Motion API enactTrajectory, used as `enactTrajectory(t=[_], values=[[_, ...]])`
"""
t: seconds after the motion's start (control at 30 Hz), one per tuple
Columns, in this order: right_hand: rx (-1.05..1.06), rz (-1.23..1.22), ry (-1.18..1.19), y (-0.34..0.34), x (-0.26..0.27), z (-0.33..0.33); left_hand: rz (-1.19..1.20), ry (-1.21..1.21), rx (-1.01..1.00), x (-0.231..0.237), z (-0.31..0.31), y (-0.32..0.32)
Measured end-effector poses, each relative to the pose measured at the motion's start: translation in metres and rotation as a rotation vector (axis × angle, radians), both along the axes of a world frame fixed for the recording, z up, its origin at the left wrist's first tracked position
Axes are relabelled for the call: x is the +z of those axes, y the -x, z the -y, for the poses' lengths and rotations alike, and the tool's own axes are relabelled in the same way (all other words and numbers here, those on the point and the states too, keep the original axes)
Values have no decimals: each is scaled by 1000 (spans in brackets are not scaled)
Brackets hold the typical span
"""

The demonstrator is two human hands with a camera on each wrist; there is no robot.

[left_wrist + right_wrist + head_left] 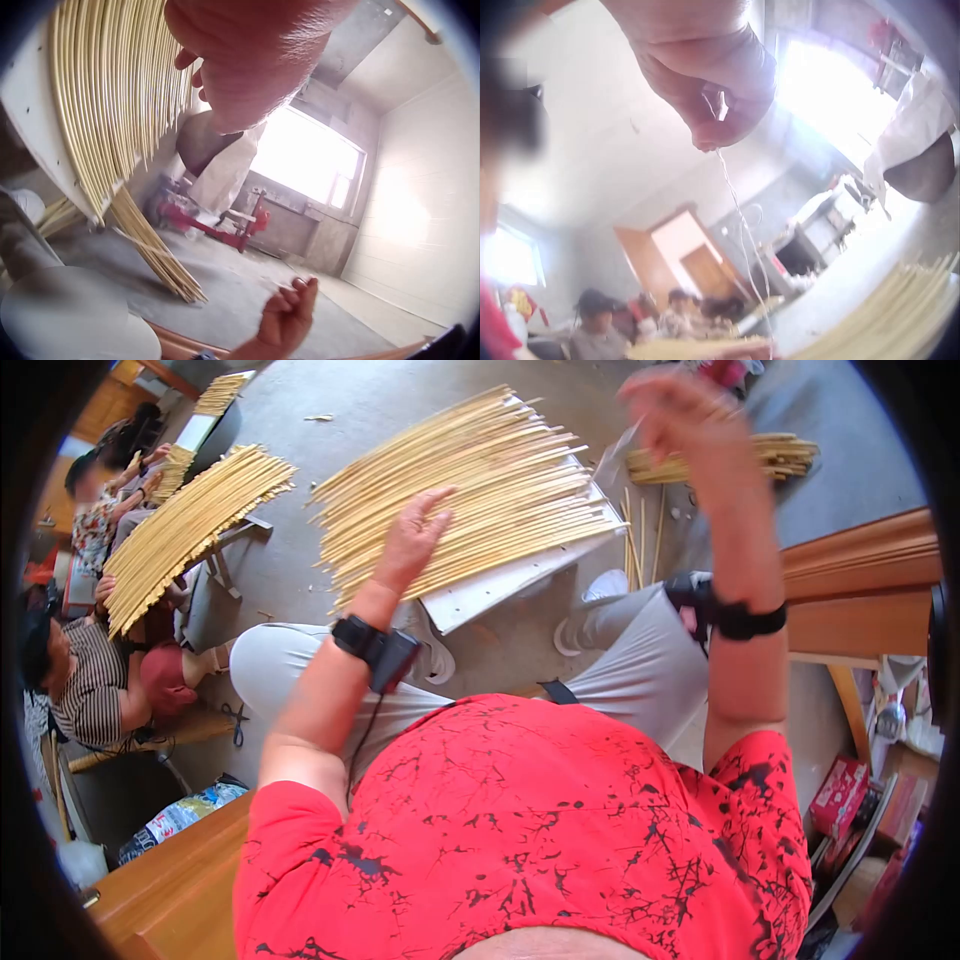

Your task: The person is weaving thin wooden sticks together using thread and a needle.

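Observation:
A mat of pale yellow stalks (470, 480) lies side by side on a white board (520, 582) before the person's knees. Over the mat's near-left part is the left hand (412, 540), its fingers extended toward the stalks; in the left wrist view its palm (255, 60) hides most of the fingers. The right hand (690, 420) is raised high beyond the mat's right end, blurred in the head view. Its curled fingers pinch a thin white thread (735, 202) in the right wrist view, and the thread runs down toward the stalks at the bottom.
A bundle of loose stalks (760, 458) lies on the floor at the right. On the left, seated people work by another stalk mat (200, 530) on a stand. Wooden furniture (860, 580) stands close at the right, and a wooden panel (180, 880) is at lower left.

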State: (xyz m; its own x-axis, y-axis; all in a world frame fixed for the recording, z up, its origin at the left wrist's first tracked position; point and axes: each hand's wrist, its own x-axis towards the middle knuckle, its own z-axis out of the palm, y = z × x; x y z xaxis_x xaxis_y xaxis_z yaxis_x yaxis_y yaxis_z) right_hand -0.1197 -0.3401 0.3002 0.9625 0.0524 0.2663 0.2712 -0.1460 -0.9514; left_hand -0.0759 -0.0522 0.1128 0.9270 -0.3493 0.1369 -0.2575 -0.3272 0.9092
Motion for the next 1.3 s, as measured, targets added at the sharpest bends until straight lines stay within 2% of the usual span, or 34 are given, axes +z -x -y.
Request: enactTrajectory(t=[0.03, 0.07, 0.1, 0.13, 0.17, 0.2, 0.23, 0.3, 0.33, 0.37, 0.43, 0.57, 0.67, 0.77, 0.83, 0.9, 0.97, 1.03, 1.23, 1.3], values=[[-98, 84, -120, -6, 17, 14, 287, -203, -5, -5, -7, -9], [-191, 173, -241, -13, 29, 25, 353, -370, -3, -18, -14, -17], [-198, 168, -238, -19, 33, 35, 419, -537, -2, -37, -16, -23], [-154, 241, -477, -25, 34, 42, 412, -538, -6, -52, -17, -24], [-108, 312, -719, -30, 32, 47, 411, -733, -11, -65, -17, -23], [-112, 304, -722, -34, 25, 51, 408, -928, -17, -77, -17, -23], [-141, 276, -787, -39, 14, 54, 398, -935, -22, -83, -14, -19], [-173, 235, -861, -46, -14, 55, 210, -1061, -23, -96, -7, -5], [-229, 177, -858, -50, -31, 54, 239, -1118, -15, -117, -7, -2], [-284, 120, -852, -52, -46, 53, 229, -1124, -20, -123, -2, 4], [-313, 42, -857, -56, -69, 53, 334, -1104, 108, -131, 10, 18], [-412, -66, -854, -67, -87, 60, 178, -1101, 105, -127, 30, 19], [-288, -21, -918, -87, -100, 86, 129, -1107, 113, -124, 42, 18], [-268, -12, -960, -89, -97, 93, 98, -1110, 119, -119, 47, 17], [-344, -6, -956, -81, -90, 83, 274, -869, 187, -120, 49, 16], [-422, -1, -945, -72, -82, 70, 303, -921, 119, -124, 60, 13], [-388, 31, -925, -66, -78, 67, 338, -968, 55, -125, 74, 16], [-404, 30, -920, -65, -80, 70, 302, -1117, 43, -123, 86, 24], [-357, 62, -961, -74, -80, 75, 252, -1125, 28, -109, 85, 18], [-414, 19, -966, -75, -77, 73, 50, -1051, -65, -91, 82, 11]])
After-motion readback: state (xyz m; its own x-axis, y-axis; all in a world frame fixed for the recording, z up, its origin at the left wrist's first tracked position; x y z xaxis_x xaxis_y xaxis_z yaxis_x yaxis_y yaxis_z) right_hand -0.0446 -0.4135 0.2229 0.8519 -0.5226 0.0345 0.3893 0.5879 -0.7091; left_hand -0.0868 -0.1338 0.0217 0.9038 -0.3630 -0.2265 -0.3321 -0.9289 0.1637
